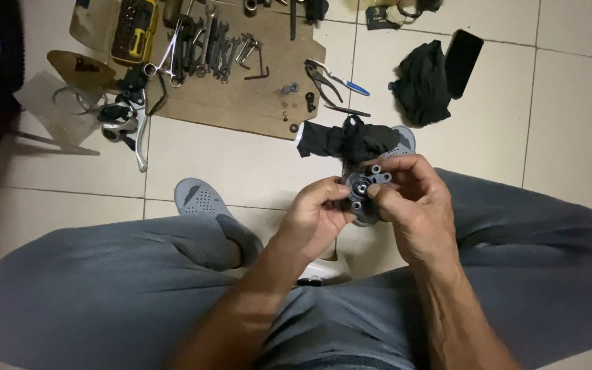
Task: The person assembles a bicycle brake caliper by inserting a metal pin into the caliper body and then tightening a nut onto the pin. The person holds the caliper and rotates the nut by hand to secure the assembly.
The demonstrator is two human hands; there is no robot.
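Observation:
Both hands hold one small black metal part [364, 188] with round holes and a lug, in front of my knees. My left hand [315, 218] grips it from the left and below. My right hand [411, 199] pinches its right side with thumb and fingers. A black cloth [346, 140] lies on the floor just beyond the part. I sit low with grey trousers and grey perforated shoes [203, 200].
A cardboard sheet [255, 103] on the tiled floor carries several wrenches, hex keys and pliers [327, 79]. A yellow bit case [133, 29] and silver brake levers [125, 127] lie at left. A black rag [423, 85] and a phone [462, 62] lie at right.

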